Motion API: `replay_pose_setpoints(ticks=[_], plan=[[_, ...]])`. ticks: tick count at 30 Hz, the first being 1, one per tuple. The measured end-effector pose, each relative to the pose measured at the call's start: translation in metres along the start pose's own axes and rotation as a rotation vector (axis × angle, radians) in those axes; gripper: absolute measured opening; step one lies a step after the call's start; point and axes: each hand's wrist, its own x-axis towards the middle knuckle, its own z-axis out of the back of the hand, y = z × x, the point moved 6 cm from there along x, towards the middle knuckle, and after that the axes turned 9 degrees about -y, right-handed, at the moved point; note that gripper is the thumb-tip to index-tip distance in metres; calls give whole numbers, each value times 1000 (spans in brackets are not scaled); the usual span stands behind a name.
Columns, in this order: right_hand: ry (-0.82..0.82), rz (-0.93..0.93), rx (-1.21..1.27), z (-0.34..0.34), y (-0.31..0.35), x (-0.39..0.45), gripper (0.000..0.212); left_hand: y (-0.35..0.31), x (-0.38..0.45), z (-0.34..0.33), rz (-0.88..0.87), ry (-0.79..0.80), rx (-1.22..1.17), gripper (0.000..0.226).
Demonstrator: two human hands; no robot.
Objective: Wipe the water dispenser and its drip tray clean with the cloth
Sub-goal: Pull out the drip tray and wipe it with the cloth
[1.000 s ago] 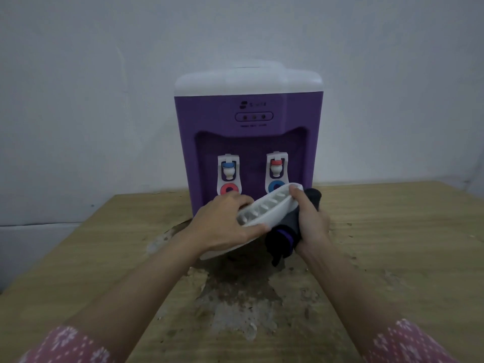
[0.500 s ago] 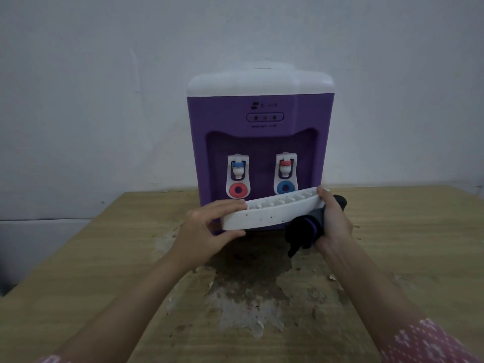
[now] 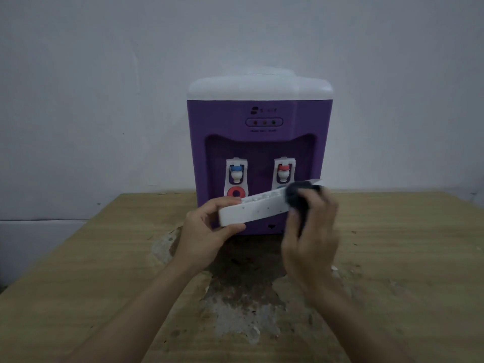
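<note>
Where right hand gripped below, cloth now atop drip tray

The water dispenser is purple with a white top; the drip tray white; the cloth dark; the surface tan woodgrain, worn grey-brown at the middle.

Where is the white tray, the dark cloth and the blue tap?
drip tray [image 3: 251, 213], head view, its front wall.
cloth [image 3: 298, 196], head view, the bunched middle.
blue tap [image 3: 236, 172], head view, its spout.
</note>
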Motion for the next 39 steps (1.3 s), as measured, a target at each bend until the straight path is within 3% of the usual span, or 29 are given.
replay_pose_setpoints(ticks=[3,5,7,13,18,20,27,32,37,39], plan=[[168,493,-133,-26,28,-27,29,-4,-3,-6,-22,26,-24,46],[225,622,-188,-34,31,-34,34,-5,-4,-5,-26,15,-41,49],[260,597,-194,-35,20,-31,35,-2,-4,-1,7,-6,-70,41],[183,227,-236,-25,-18,-2,35,9,-1,9,111,-32,-20,34],[264,511,-148,-36,17,-28,34,2,-2,-4,99,6,-98,33],[283,520,-120,-36,15,-27,34,-1,-2,-5,83,38,-80,32],[46,33,-129,-24,-2,3,32,-7,4,-5,68,40,9,33],[201,338,-60,-36,36,2,25,-15,0,-12,2,62,-22,33],[112,119,-74,-29,7,25,23,-13,0,-7,16,70,55,34],[71,160,-80,-27,13,23,22,-17,2,-9,8,66,28,33]])
